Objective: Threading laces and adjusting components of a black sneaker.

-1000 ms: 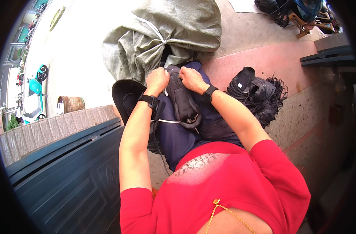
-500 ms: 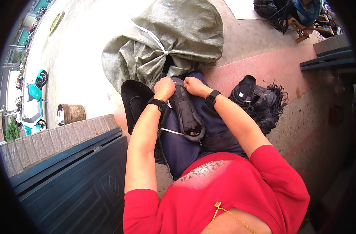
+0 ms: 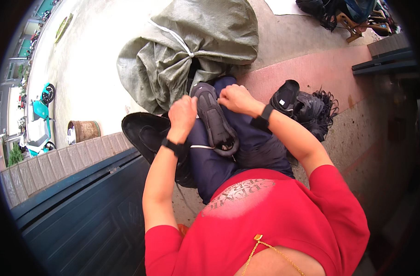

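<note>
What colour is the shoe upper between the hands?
The shoe upper is dark grey to black; it shows best in the head view.

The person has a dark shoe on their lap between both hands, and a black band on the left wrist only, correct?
Not only the left: the head view shows a black right wristband as well as the left wristband. The dark shoe is on the lap between left hand and right hand.
</note>
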Action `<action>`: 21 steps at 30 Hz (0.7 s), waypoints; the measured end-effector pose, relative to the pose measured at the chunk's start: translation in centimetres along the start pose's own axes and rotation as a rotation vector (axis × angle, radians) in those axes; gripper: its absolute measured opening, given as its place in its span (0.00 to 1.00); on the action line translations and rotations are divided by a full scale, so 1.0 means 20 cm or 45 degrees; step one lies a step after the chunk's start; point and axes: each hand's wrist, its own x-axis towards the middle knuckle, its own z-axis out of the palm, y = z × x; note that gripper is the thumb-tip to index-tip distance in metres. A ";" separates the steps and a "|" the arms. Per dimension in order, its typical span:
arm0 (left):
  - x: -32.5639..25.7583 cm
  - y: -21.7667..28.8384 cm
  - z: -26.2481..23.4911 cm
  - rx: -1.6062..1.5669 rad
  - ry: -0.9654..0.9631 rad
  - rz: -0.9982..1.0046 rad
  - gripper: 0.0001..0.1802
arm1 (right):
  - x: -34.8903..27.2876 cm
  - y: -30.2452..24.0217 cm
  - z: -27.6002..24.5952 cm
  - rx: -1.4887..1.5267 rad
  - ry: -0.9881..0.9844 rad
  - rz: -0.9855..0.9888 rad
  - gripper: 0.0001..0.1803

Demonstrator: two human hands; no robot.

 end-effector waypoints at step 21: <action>-0.51 0.00 0.36 -0.386 -0.368 -0.319 0.18 | -0.41 -0.08 0.23 -0.583 0.047 -0.424 0.16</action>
